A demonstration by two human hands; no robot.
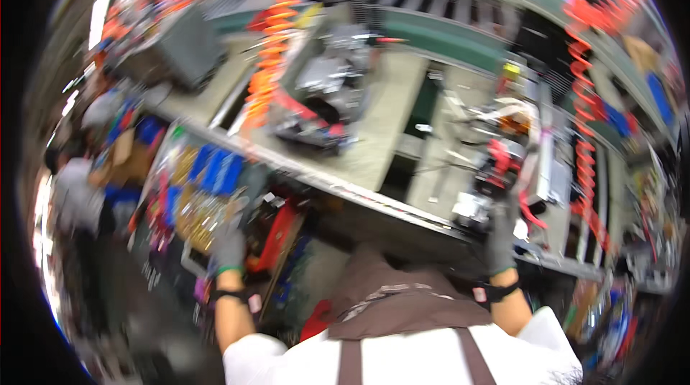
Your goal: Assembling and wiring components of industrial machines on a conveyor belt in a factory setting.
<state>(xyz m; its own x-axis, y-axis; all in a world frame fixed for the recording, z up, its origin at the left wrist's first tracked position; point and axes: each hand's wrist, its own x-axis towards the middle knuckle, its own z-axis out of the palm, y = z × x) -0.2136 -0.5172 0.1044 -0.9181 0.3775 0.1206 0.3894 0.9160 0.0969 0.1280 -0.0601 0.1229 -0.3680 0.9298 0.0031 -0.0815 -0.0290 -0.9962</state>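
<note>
The picture is smeared by motion. My left hand (229, 245), in a grey glove, reaches over an open tray of gold-coloured small parts (188, 216) left of the bench. Its fingers blur into the parts, so I cannot see whether it holds any. My right hand (501, 241), also gloved in grey, is at the bench's front edge, just below a red-and-black object (503, 166) with cables around it. Whether its fingers grip that object is hidden by the blur. A white block-like piece (471, 207) lies beside it.
An open metal chassis (332, 76) stands on the slatted bench (384, 105). Orange (277, 33) and red (583, 112) coiled hoses hang over it. Blue bins (217, 168) and a red box edge (275, 238) sit at left. Another person (79, 191) stands far left.
</note>
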